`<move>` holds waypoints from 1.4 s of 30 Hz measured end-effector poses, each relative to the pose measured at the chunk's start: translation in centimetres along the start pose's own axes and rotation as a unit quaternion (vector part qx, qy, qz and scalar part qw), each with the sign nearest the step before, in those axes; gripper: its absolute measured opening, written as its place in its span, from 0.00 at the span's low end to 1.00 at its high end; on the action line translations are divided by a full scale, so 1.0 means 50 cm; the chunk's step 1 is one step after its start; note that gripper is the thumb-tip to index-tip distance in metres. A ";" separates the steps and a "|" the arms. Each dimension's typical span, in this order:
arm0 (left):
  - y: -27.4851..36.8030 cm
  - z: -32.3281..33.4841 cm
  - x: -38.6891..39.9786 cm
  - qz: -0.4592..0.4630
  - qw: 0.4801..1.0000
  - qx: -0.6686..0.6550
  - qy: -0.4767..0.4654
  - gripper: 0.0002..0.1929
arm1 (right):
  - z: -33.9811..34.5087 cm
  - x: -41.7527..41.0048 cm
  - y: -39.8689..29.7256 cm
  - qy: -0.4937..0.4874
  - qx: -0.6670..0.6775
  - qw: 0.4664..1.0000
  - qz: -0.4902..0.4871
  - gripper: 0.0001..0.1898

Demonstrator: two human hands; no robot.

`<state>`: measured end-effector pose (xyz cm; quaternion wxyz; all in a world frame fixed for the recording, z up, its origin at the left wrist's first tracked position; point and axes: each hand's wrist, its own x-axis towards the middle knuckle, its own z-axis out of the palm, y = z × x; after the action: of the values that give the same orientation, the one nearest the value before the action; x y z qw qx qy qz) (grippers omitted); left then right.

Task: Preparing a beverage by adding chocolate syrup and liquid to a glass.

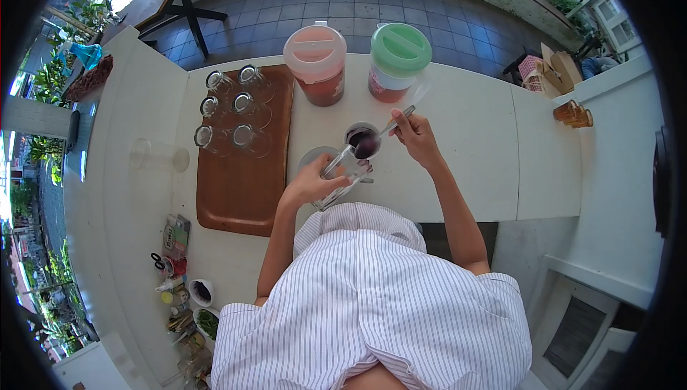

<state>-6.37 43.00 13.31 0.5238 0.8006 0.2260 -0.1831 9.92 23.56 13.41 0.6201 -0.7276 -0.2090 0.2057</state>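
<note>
My left hand [313,185] grips a clear drinking glass [337,179], tilted with its mouth up and to the right. In my right hand [415,140] is the handle of a metal spoon [401,119], whose bowl carries something dark purple at the glass's mouth. Right beneath lies a small round container [360,126] with dark contents, partly covered by the spoon. Dark purple bits cling near the glass's rim. A pale round dish or lid [311,155] shows behind my left hand. Part of another metal utensil [367,180] pokes out from under the glass.
Several glasses [244,135] stand on a brown tray [241,191] at left. Beyond the container are a pink-lidded pitcher [315,62] and a green-lidded pitcher [401,52], both holding reddish liquid. White bowls [201,292], scissors [158,261] and jars crowd the lower left; amber glasses [573,114] sit far right.
</note>
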 end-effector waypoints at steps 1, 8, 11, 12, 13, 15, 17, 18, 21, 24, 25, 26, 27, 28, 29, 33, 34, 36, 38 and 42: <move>0.000 0.000 0.000 -0.002 1.000 -0.001 -0.001 0.38 | -0.001 0.000 -0.001 0.000 0.000 1.000 0.000 0.27; -0.004 0.001 0.001 0.021 1.000 0.006 0.009 0.38 | -0.001 -0.002 -0.002 -0.001 -0.005 1.000 0.015 0.26; 0.003 -0.004 -0.003 0.011 1.000 0.011 0.003 0.38 | -0.009 0.000 0.008 0.013 -0.001 1.000 0.029 0.27; 0.014 -0.009 -0.007 -0.002 1.000 0.019 -0.014 0.40 | -0.013 0.002 0.011 0.024 0.004 0.999 0.039 0.27; 0.021 -0.013 -0.010 -0.016 0.999 0.028 -0.031 0.41 | -0.019 0.002 0.013 0.025 0.004 0.999 0.039 0.27; 0.022 -0.015 -0.013 -0.019 0.999 0.025 -0.032 0.42 | -0.024 0.002 0.009 0.038 0.013 0.998 0.040 0.27; 0.020 -0.016 -0.013 -0.021 0.999 0.023 -0.033 0.42 | -0.022 0.000 0.002 0.034 0.022 0.999 0.035 0.28; 0.015 -0.014 -0.012 -0.020 0.999 0.023 -0.031 0.42 | -0.020 -0.001 -0.001 0.030 0.032 0.999 0.030 0.28; 0.011 -0.012 -0.008 -0.016 0.999 0.024 -0.028 0.42 | -0.009 -0.004 -0.007 0.015 0.029 0.999 0.024 0.28; -0.001 -0.005 -0.002 0.002 1.000 0.019 -0.011 0.40 | -0.002 -0.003 0.002 0.007 0.016 1.000 0.023 0.28; -0.005 -0.002 -0.001 0.016 1.000 0.015 0.004 0.40 | 0.000 -0.002 0.003 0.007 0.015 1.000 0.022 0.28; -0.003 -0.002 -0.001 0.016 1.000 0.015 0.003 0.40 | 0.002 -0.002 0.006 0.007 0.011 1.000 0.017 0.28; 0.000 -0.002 -0.003 0.016 1.000 0.011 0.002 0.40 | 0.003 -0.001 0.007 0.006 0.007 1.000 0.011 0.28; 0.002 -0.003 -0.004 0.015 1.000 0.007 0.001 0.40 | 0.001 -0.001 0.008 0.007 0.007 1.000 0.011 0.28; 0.002 -0.006 -0.005 0.015 1.000 0.007 0.002 0.40 | -0.002 0.000 0.008 0.012 0.007 1.000 0.019 0.27; 0.004 -0.015 -0.009 -0.022 0.999 0.006 -0.030 0.41 | -0.022 0.010 0.025 0.051 0.005 0.997 0.050 0.29; 0.004 -0.015 -0.011 -0.035 0.999 -0.005 -0.031 0.41 | -0.022 0.014 0.033 0.052 0.005 0.997 0.050 0.29; -0.013 -0.009 -0.012 -0.028 0.996 -0.079 -0.027 0.38 | -0.021 0.020 0.054 0.089 -0.060 0.994 0.036 0.28; -0.039 -0.007 -0.001 -0.021 0.988 -0.153 -0.024 0.36 | -0.005 0.019 0.077 0.074 -0.139 0.987 -0.010 0.26; -0.073 -0.007 0.009 0.006 0.960 -0.273 -0.066 0.31 | 0.046 -0.001 0.107 0.029 -0.350 0.924 -0.152 0.19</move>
<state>-7.99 44.66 10.46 0.7375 0.6144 0.2276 -0.1637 8.83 24.64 7.80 0.3557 -0.8636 -0.3574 0.0014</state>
